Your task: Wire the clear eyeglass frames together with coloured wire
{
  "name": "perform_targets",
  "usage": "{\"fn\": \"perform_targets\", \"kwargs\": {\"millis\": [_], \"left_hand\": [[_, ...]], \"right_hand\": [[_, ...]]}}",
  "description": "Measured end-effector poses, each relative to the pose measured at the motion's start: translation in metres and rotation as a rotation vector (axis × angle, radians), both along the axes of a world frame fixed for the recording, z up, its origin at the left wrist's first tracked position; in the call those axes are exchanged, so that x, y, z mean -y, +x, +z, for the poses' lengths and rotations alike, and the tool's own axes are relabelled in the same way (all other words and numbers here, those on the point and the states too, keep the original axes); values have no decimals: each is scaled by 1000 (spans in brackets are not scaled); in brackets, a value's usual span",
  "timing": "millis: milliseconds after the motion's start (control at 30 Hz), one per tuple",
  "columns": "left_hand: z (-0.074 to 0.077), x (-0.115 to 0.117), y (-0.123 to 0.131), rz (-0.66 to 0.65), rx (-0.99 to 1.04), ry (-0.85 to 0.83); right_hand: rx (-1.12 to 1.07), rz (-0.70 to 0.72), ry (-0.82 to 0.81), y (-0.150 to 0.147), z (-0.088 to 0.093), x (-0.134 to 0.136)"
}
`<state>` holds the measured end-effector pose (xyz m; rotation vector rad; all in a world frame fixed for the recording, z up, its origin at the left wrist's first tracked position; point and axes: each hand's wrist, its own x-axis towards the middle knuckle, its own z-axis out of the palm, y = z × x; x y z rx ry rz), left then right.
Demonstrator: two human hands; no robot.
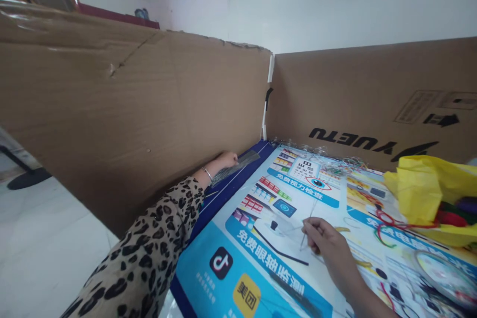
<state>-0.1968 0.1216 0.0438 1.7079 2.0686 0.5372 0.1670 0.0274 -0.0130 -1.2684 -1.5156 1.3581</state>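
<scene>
My left hand (227,159) is closed at the near end of a bundle of thin grey wires or strips (248,159), which lies on the blue border (212,207) beside the cardboard wall. Whether its fingers grip the bundle is too small to tell. Over the printed poster (238,213), my right hand (316,233) pinches a thin wire-like piece (302,242) between thumb and fingertips. The piece stands roughly upright, with its upper part faint against the print.
Cardboard walls (208,104) rise at the left and back. Tangled clear and coloured wires (335,164) lie along the back edge. At the right are a yellow bag (417,189), red and green cords (385,223) and a round hoop (443,276).
</scene>
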Motion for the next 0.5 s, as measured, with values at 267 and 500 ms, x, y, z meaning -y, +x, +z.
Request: {"fn": "perform_targets", "kwargs": {"millis": [267, 500], "left_hand": [[-11, 55, -11, -267, -126, 51], [-17, 83, -1, -454, -235, 41]], "right_hand": [[19, 1, 6, 3, -4, -2], [-4, -2, -1, 2, -5, -2]]}}
